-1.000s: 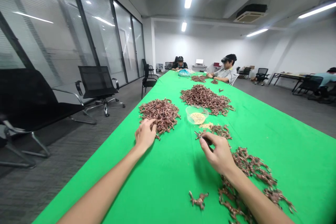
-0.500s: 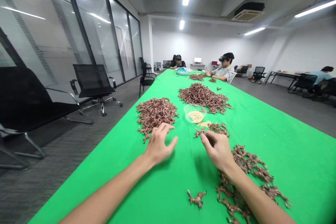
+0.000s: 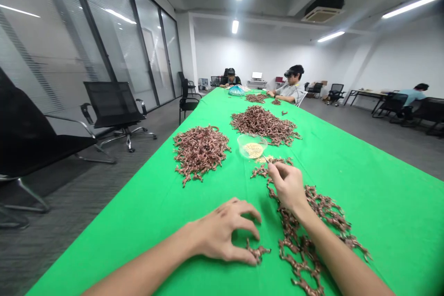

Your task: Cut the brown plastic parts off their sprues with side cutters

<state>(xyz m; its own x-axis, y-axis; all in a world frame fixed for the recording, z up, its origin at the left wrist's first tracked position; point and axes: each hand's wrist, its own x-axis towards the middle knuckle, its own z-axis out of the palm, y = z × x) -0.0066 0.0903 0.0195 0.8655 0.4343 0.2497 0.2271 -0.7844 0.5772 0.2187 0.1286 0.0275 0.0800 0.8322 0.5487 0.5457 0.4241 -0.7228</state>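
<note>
My left hand [image 3: 231,231] is low over the green cloth, fingers apart and curved around a single small brown animal figurine [image 3: 257,252]. Its thumb is close to the figurine; whether it touches I cannot tell. In my right hand [image 3: 287,184] is a thin pointed tool that looks like tweezers [image 3: 265,159], pinched between thumb and fingers. The tip points at small pale yellow pieces [image 3: 264,159] spilled beside a clear plastic bowl [image 3: 239,146], which holds more of them. Brown figurines [image 3: 260,172] lie just under the right hand, and a larger scatter [image 3: 298,245] spreads below that forearm.
Large figurine heaps lie at left [image 3: 201,150] and behind the bowl [image 3: 262,122]. Farther down the green-covered table [image 3: 364,185] are a smaller heap [image 3: 255,98] and a blue plastic bag [image 3: 236,90]. Two people sit at the far end. Office chairs [image 3: 111,106] stand left.
My left hand has moved from beside the left heap down and right to the lone figurine. My right hand has shifted slightly upward, bringing the tool's tip closer to the bowl.
</note>
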